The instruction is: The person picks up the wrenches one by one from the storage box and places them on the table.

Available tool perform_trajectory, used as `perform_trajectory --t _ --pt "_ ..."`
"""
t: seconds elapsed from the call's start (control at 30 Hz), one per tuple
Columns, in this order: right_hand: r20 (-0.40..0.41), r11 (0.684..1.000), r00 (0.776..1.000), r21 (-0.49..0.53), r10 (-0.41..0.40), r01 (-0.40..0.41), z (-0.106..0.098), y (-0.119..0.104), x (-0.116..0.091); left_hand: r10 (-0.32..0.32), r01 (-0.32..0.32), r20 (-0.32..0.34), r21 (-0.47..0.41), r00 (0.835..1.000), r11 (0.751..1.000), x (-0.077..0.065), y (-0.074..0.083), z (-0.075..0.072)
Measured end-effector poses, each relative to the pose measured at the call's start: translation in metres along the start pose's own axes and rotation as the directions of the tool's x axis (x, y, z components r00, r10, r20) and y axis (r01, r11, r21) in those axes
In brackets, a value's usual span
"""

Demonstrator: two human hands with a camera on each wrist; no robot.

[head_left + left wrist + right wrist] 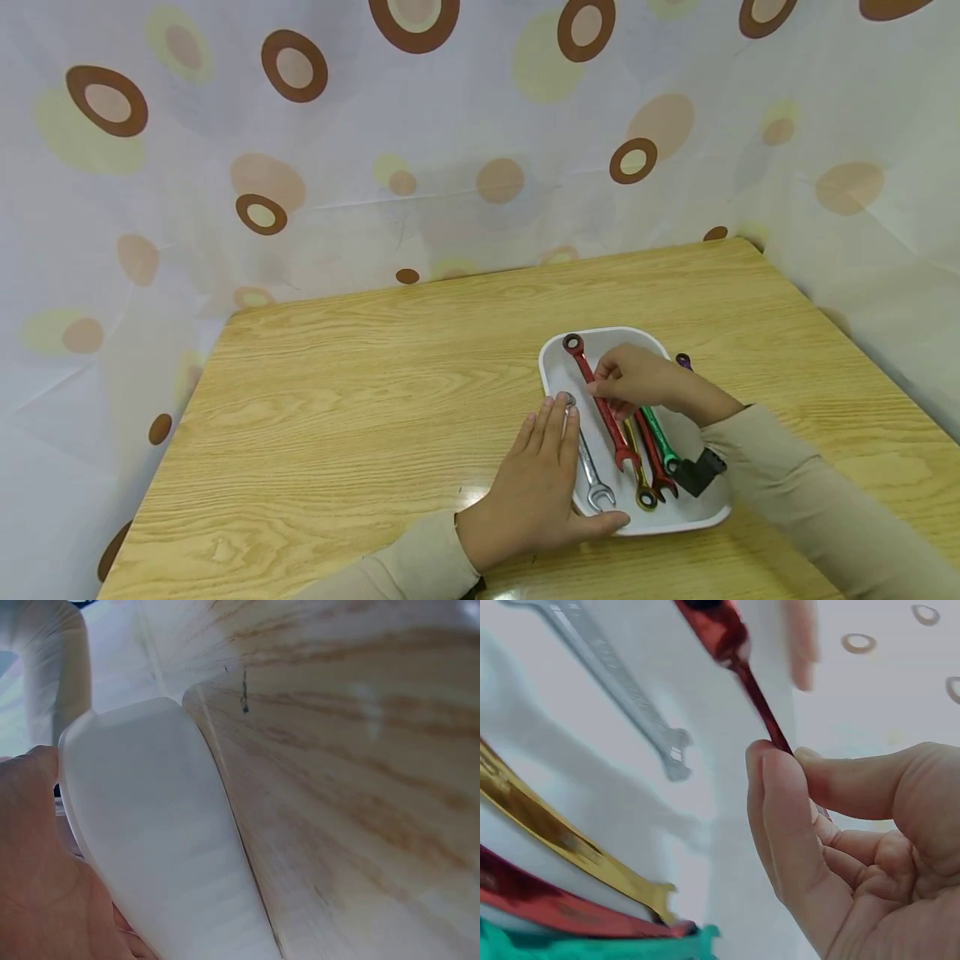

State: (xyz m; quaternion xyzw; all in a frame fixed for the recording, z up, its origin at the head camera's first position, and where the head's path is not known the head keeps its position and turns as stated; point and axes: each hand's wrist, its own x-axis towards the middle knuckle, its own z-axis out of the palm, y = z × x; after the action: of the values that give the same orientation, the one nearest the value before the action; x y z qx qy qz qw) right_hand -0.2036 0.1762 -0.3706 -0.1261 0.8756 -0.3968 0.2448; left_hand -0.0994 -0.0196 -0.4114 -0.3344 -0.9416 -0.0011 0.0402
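My right hand [637, 379] pinches a red ratcheting wrench [604, 415] by its shaft, between thumb and fingertips, over a white tray [678, 527]. In the right wrist view the held wrench slants up from the fingertips. My left hand [534, 487] lies with straight fingers along the tray's left rim, its thumb stretched along the front rim. Beside those fingers a silver wrench [592, 473] lies in the tray, its upper end partly covered. Toward the right lie a gold wrench [641, 475], a second red wrench [649, 450] and a green wrench [658, 437], side by side.
Behind the right forearm, the ring end of a purple wrench [683, 360] shows at the tray's right side. A wood-grain table [337, 433] carries the tray near its front right. Patterned white sheeting [450, 150] rises behind the table and along both sides.
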Motion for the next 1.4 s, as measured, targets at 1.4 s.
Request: perform_trajectory --t 1.4 --pt "-0.085 0.978 0.977 0.091 0.195 -0.187 -0.097 0.118 -0.043 -0.008 0.007 -0.024 -0.015 1.0 1.0 0.002 0.0 0.002"
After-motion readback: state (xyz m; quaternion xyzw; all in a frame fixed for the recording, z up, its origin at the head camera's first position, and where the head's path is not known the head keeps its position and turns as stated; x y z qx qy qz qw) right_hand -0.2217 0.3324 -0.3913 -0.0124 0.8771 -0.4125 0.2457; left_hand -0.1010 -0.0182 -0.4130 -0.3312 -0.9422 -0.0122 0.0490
